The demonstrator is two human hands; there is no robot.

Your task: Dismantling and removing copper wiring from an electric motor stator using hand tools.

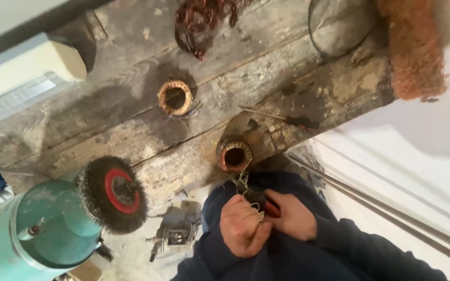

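Note:
My left hand (243, 226) is closed around thin pale wires (243, 182) that run up to a wound motor stator (234, 156) standing at the edge of the wooden bench (131, 140). My right hand (294, 217) is pressed against the left one and grips a red-handled tool, probably pliers (267, 206), whose dark tip sits at the wires. Both arms wear dark blue sleeves. The fingers hide the tool's jaws.
A second copper-wound stator (174, 97) sits further back on the bench. A wire brush wheel (113, 193) is on a green bench grinder (48, 229) at left. There is also tangled copper wire (201, 21), a screwdriver (287, 119), a thin wire loop (339, 26) and a brown fibrous mass (415, 47).

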